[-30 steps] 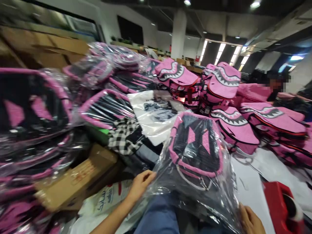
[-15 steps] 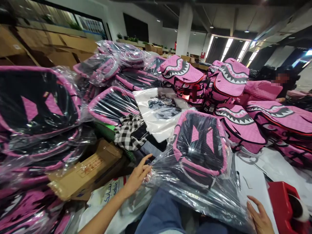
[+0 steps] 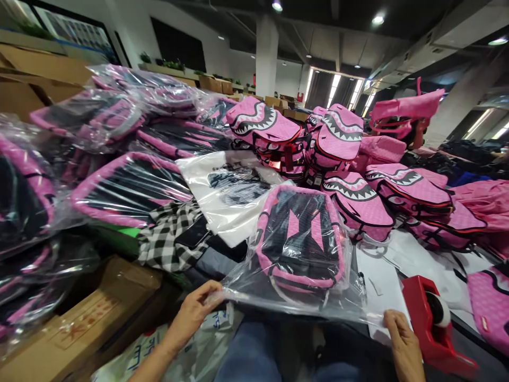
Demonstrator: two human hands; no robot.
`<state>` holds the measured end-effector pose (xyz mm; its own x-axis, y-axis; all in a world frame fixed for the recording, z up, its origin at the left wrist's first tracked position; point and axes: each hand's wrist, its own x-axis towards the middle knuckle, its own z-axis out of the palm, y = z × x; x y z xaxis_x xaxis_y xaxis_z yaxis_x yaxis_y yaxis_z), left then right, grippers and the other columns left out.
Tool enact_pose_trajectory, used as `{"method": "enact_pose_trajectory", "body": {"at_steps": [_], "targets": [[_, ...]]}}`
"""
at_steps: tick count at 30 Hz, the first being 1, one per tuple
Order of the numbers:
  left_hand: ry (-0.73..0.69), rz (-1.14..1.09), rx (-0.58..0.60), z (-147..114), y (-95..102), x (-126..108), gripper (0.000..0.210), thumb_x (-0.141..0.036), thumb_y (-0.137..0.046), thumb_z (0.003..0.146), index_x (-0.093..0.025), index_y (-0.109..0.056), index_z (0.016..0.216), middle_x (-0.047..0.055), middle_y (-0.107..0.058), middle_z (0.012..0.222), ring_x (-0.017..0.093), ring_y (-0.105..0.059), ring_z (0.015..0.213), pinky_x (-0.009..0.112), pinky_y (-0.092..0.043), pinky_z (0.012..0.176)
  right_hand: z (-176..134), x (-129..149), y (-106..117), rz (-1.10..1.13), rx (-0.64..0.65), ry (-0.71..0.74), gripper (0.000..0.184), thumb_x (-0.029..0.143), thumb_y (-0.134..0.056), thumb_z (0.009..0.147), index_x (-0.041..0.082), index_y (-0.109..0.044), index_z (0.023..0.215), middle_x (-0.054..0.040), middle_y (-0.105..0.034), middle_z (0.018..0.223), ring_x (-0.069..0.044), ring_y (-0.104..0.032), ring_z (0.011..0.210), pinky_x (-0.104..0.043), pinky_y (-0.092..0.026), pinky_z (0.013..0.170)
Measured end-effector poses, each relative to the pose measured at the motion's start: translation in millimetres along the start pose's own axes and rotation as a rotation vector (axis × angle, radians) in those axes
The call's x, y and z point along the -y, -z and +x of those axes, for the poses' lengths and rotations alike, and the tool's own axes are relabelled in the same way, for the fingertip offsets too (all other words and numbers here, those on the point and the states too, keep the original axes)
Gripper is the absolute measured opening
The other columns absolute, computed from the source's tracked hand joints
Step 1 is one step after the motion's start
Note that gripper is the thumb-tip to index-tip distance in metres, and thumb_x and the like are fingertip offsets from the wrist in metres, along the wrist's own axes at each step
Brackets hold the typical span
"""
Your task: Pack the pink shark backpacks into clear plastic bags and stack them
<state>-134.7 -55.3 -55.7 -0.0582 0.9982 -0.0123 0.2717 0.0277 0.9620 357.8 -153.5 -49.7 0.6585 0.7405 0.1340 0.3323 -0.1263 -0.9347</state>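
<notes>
At the left edge of my work area, black bags with thick pink piping (image 3: 24, 180) lie stacked in glossy clear plastic. Below them sits a long brown cardboard box with red lettering (image 3: 87, 323), and next to it a crumpled pale plastic sack with blue lettering (image 3: 139, 353). A black-and-white checked cloth (image 3: 167, 244) lies bunched above, a flat black phone-like slab (image 3: 193, 233) at its right side. My left hand (image 3: 198, 307) pinches one end of the open edge of a large clear plastic bag (image 3: 240, 289), thumb and fingers closed on the film. Above the hand lies a shiny white bag with a dark print (image 3: 226, 196). In the middle, over my lap, a pink-edged black backpack with two pink slanted patches (image 3: 300, 239) lies inside the clear bag, its patched panel facing up. Behind it rise pink quilted backpacks with printed shark teeth (image 3: 360, 201). My right hand (image 3: 403, 337) grips the edge's other end, the film drawn taut between both hands. Just beside that hand stands a red tape dispenser (image 3: 423, 318) carrying a white roll (image 3: 437, 310). At the far right, a pink patterned piece with black trim (image 3: 491, 305) is cut off by the frame.
</notes>
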Motion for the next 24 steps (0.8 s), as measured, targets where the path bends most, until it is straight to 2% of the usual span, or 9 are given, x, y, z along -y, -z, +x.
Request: {"method": "enact_pose_trajectory", "body": {"at_steps": [3,5,9,12,14,15,18,20,24], "targets": [[-0.121,0.044,-0.072,9.7,-7.4,0.8,0.066,-0.082,-0.055,0.076,-0.020,-0.061,0.055,0.003,-0.061,0.073,0.020,-0.057,0.074,0.028,-0.052,0.074,5.3,3.9,-13.5,0.000,-0.073,0.092,0.059,0.079,-0.064,0.073,0.020,-0.065,0.076,-0.0055,-0.066,0.099,-0.021,-0.061,0.090,-0.029,-0.052,0.072],[-0.147,0.082,-0.168,15.5,-10.4,3.2,0.071,-0.086,-0.049,0.076,-0.021,-0.062,0.053,0.007,-0.065,0.092,0.023,-0.061,0.090,0.031,-0.051,0.086,6.7,2.6,-29.6,0.109,-0.083,0.046,0.060,0.080,-0.060,0.075,0.021,-0.063,0.081,-0.0029,-0.065,0.086,-0.018,-0.060,0.075,-0.028,-0.050,0.063],[-0.129,0.146,-0.208,24.6,-11.7,6.3,0.073,-0.085,-0.043,0.080,-0.021,-0.062,0.052,0.010,-0.066,0.111,0.029,-0.062,0.106,0.038,-0.050,0.096,7.6,4.8,-59.8,0.230,-0.064,-0.097,0.067,0.085,-0.063,0.067,0.021,-0.061,0.086,0.0080,-0.043,0.055,-0.011,-0.037,0.047,-0.025,-0.032,0.042],[-0.245,0.332,-0.447,25.5,-21.9,-4.6,0.061,-0.075,-0.045,0.087,-0.021,-0.074,0.084,0.013,-0.064,0.119,0.033,-0.060,0.114,0.047,-0.044,0.104,7.3,11.6,-67.9,0.206,-0.054,-0.127,0.066,0.084,-0.064,0.066,0.021,-0.061,0.086,0.0089,-0.038,0.052,-0.011,-0.034,0.046,-0.026,-0.028,0.041],[-0.459,0.489,-0.562,21.6,-39.3,-19.7,0.047,-0.060,-0.048,0.095,-0.022,-0.071,0.111,0.014,-0.065,0.123,0.032,-0.057,0.119,0.050,-0.034,0.111,7.0,13.9,-67.9,0.214,-0.059,-0.134,0.064,0.083,-0.063,0.068,0.022,-0.060,0.085,0.0092,-0.036,0.051,-0.011,-0.033,0.045,-0.027,-0.028,0.041],[-0.602,0.556,-0.515,18.8,-50.7,-28.4,0.040,-0.053,-0.050,0.097,-0.024,-0.068,0.118,0.012,-0.067,0.122,0.030,-0.057,0.119,0.049,-0.029,0.114,6.8,13.9,-67.4,0.233,-0.063,-0.131,0.063,0.083,-0.062,0.069,0.022,-0.059,0.085,0.0097,-0.035,0.051,-0.011,-0.032,0.044,-0.026,-0.027,0.041],[-0.938,0.658,-0.163,10.1,-87.0,-52.4,0.035,-0.050,-0.060,0.095,-0.023,-0.066,0.117,0.006,-0.074,0.104,0.027,-0.061,0.109,0.046,-0.021,0.114,6.9,10.7,-66.4,0.282,-0.066,-0.117,0.064,0.083,-0.062,0.070,0.022,-0.059,0.088,0.0108,-0.032,0.050,-0.010,-0.030,0.044,-0.026,-0.025,0.041],[-0.987,0.669,-0.041,6.3,-104.3,-61.7,0.038,-0.055,-0.066,0.091,-0.021,-0.067,0.108,0.005,-0.074,0.095,0.027,-0.061,0.103,0.046,-0.022,0.112,7.1,8.4,-66.9,0.290,-0.076,-0.104,0.063,0.083,-0.062,0.071,0.022,-0.058,0.089,0.0107,-0.033,0.050,-0.010,-0.031,0.044,-0.025,-0.025,0.041],[-1.002,0.675,0.001,5.2,-111.0,-65.3,0.017,-0.038,-0.063,0.097,-0.022,-0.066,0.090,0.001,-0.070,0.082,0.024,-0.059,0.097,0.045,-0.024,0.107,5.8,8.8,-68.7,0.288,-0.091,-0.082,0.063,0.083,-0.059,0.073,0.022,-0.058,0.087,0.0099,-0.036,0.051,-0.011,-0.034,0.044,-0.025,-0.027,0.040]]}}
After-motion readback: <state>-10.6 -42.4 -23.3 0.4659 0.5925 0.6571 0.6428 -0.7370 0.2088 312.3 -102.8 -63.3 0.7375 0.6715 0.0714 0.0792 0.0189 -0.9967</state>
